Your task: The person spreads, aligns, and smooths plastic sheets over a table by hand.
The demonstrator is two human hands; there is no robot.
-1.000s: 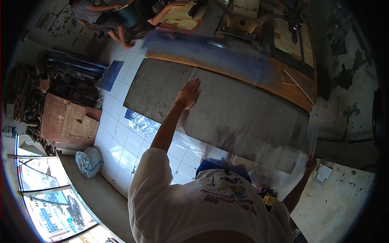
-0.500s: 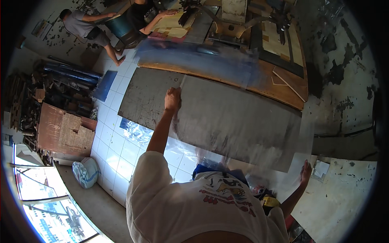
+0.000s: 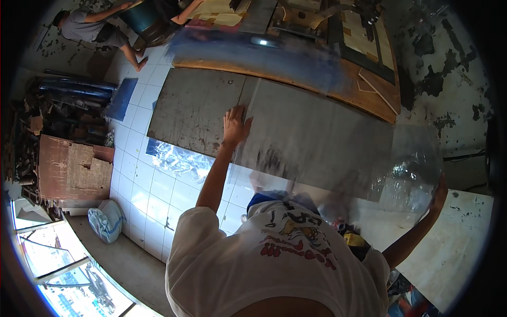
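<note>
A clear plastic sheet (image 3: pixel 317 132) lies over a long grey board (image 3: pixel 185 105) in front of me and hangs past the board's right end. My left hand (image 3: pixel 235 126) rests flat near the sheet's left edge, fingers stretched out. Far to the right, my right hand (image 3: pixel 439 193) is closed at the sheet's outer edge, where the plastic is rippled and shiny; its fingers are partly hidden.
Behind the board stands a wooden-edged table (image 3: pixel 369 103) with bluish plastic film (image 3: pixel 253 58) and a machine (image 3: pixel 301 24). Two people are at the far left by a dark drum (image 3: pixel 145 21). Scrap wood (image 3: pixel 74 169) and a white sack (image 3: pixel 106 221) lie left.
My left hand has loosened from a fist and now lies flat. My right hand has moved outward to the right and forward, with the sheet's right end drawn along.
</note>
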